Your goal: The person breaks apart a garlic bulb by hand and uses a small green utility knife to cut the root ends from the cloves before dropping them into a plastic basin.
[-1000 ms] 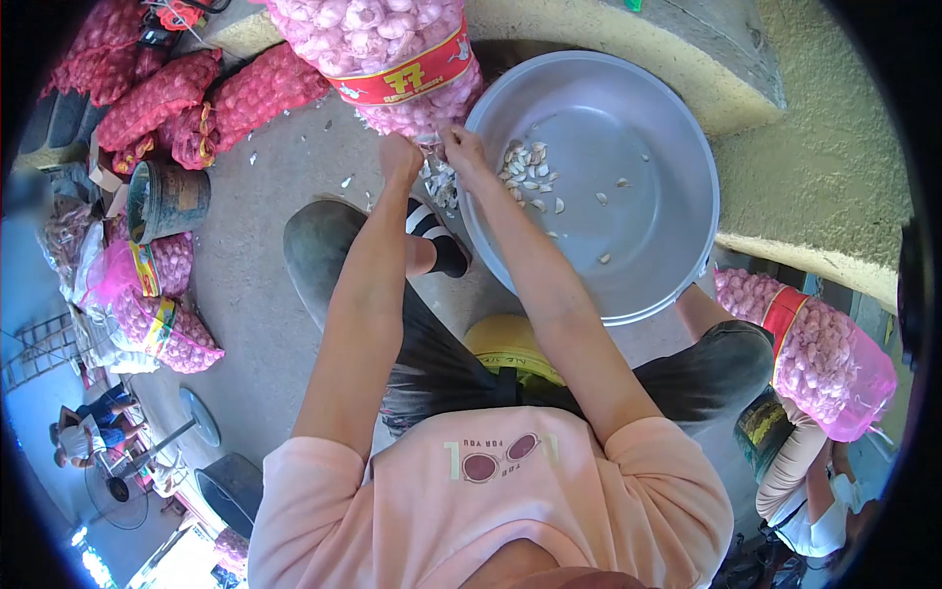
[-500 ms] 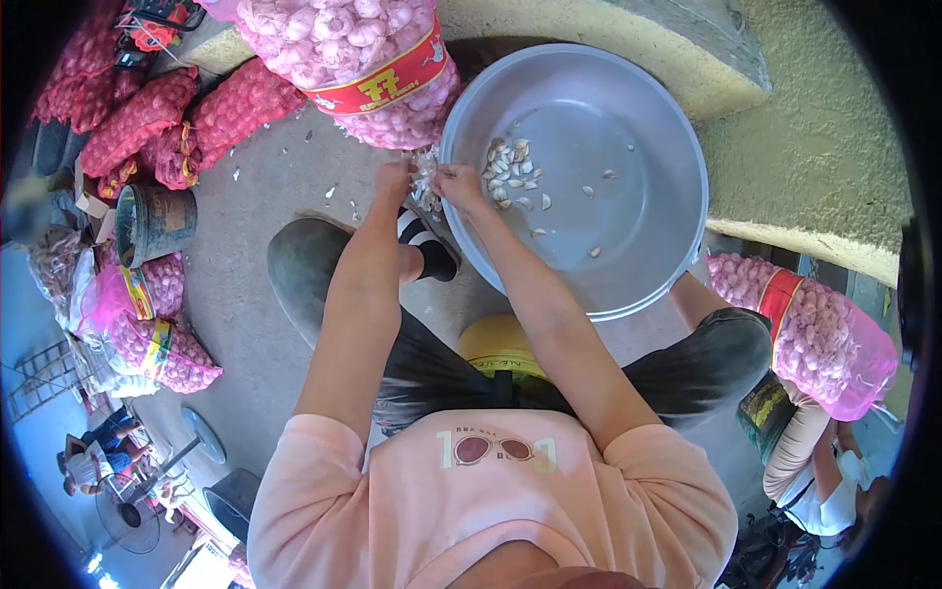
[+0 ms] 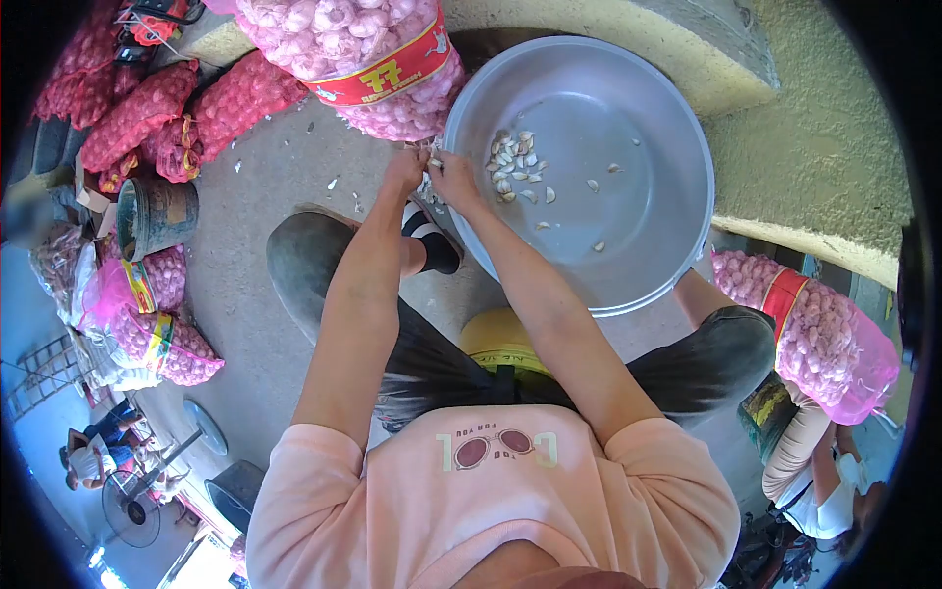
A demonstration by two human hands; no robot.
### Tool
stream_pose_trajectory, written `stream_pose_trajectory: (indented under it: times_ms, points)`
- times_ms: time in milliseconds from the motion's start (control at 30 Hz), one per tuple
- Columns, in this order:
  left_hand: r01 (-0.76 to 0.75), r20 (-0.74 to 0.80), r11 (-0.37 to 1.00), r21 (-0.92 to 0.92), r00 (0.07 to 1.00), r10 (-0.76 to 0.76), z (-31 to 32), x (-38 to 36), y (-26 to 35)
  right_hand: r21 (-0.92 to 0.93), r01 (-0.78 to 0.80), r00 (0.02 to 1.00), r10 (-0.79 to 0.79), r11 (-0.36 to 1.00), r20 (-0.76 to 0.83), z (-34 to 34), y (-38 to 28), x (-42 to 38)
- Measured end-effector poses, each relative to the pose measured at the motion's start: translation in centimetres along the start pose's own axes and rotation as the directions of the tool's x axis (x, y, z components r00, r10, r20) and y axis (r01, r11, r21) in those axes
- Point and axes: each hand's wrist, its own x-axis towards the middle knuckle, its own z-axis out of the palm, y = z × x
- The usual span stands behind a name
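Note:
A wide grey basin (image 3: 628, 265) stands in front of me, with several garlic cloves (image 3: 512, 162) lying mostly on its left side. Just outside its left rim, both hands are close together. My left hand (image 3: 406, 169) has its fingers closed; what they hold is too small to name. My right hand (image 3: 453, 179) pinches a small pale piece that looks like garlic, beside the rim. A large pink mesh sack of garlic (image 3: 339, 39) with a red label stands directly beyond the hands. Pale peelings show on the floor under them.
Red mesh sacks (image 3: 240, 103), a dark bucket (image 3: 157, 218) and more garlic sacks (image 3: 167, 344) are at the left. Another garlic sack (image 3: 819, 334) and a seated person (image 3: 819, 491) are at the right. A yellow stool (image 3: 500, 339) is between my legs. A fan (image 3: 131, 508) stands lower left.
Both hands have moved slightly up and closer together, nearer the large sack. The basin and sacks are shifted a little in view.

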Motion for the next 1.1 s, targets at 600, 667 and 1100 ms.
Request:
stream_pose_trajectory:
  times_ms: [600, 667, 1100]
  points:
    - [0.202, -0.179, 0.633, -0.748, 0.856, -0.485, 2.1, 1.1, -0.8, 0.399, -0.366, 0.908, 0.228, 0.841, 0.352, -0.8, -0.5, 1.8]
    - [0.137, -0.437, 0.752, -0.644, 0.741, -0.51, 2.5, 0.9, -1.3, 0.395, -0.409, 0.899, 0.291, 0.822, 0.326, -0.8, -0.9, 1.6]
    - [0.198, -0.033, 0.633, -0.749, 0.942, -0.334, -0.5, -0.1, 0.9, 0.2, -0.199, 0.98, 0.189, 0.96, 0.066, -0.3, -0.6, 2.1]
